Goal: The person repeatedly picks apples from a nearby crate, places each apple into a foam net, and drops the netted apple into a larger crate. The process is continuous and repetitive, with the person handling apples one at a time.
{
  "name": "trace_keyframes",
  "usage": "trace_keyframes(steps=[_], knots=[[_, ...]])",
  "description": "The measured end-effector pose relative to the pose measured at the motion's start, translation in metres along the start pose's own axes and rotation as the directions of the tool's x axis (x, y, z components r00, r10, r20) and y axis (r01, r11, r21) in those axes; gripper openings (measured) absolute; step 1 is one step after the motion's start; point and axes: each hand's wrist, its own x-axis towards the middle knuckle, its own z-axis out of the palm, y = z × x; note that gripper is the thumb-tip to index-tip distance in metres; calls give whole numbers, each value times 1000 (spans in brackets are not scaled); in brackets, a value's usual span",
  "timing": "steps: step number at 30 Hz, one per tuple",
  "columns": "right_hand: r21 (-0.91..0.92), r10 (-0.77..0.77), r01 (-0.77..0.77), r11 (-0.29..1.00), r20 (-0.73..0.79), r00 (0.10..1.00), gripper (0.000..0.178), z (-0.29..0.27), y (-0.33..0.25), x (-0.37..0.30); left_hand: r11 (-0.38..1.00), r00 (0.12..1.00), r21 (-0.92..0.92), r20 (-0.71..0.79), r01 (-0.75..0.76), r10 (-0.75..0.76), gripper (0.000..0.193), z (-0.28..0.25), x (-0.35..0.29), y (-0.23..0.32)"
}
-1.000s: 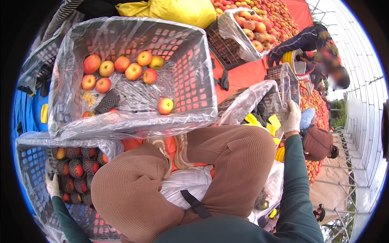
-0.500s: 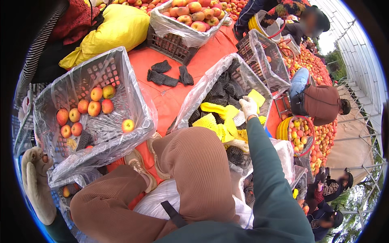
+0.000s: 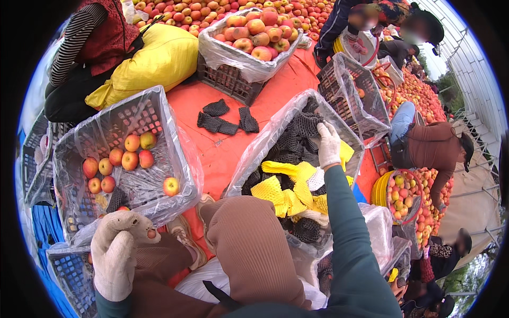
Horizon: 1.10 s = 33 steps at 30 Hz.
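My right hand (image 3: 329, 144), in a white glove, reaches into a plastic-lined crate (image 3: 251, 153) of foam fruit nets. Its fingers are closed at the edge of a black foam net (image 3: 306, 125). Yellow foam nets (image 3: 289, 170) lie nearer to me in the same crate, with a white one among them. Over my lap at the lower left is my left hand (image 3: 114, 257), gloved, its fingers bent but apart and nothing visible in them. One bare fingertip pokes through that glove. Beyond it, a lined crate (image 3: 183, 159) holds several red-yellow apples (image 3: 129, 160) and a dark foam net (image 3: 117, 199).
A heaped apple crate (image 3: 233, 79) stands ahead on the red ground sheet (image 3: 185, 100). Loose black nets (image 3: 218, 124) lie there. A person sits by a yellow sack (image 3: 159, 55) at far left. Others work by apple piles, a lined crate (image 3: 352, 98) and a yellow bucket (image 3: 380, 188) at right.
My left hand has come in from the left edge toward my lap, its fingers bending. My right hand has shifted from the yellow nets to the black ones. The view has tilted slightly up.
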Motion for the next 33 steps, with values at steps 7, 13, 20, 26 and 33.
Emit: trace_keyframes(steps=[7, 13, 20, 26, 33], knots=[[289, -101, -65, 955, 524, 846, 25, 66, -134, -106, 929, 942, 161, 74, -334, 326, 28, 32, -8, 21], [95, -153, 122, 988, 707, 691, 22, 147, -171, -178, 177, 422, 540, 373, -823, 826, 34, 42, -3, 40], [23, -41, 38, 999, 795, 606, 19, 221, -178, -228, 889, 892, 73, 7, -451, 452, 34, -14, 5, 8], [95, 0, -130, 987, 809, 588, 22, 268, -168, -240, 948, 973, -226, -1, -224, 229, 32, -58, 11, 11], [207, -60, -243, 948, 863, 501, 35, 299, -146, -240, 855, 967, -452, -97, -255, 237, 28, -77, 20, 7]])
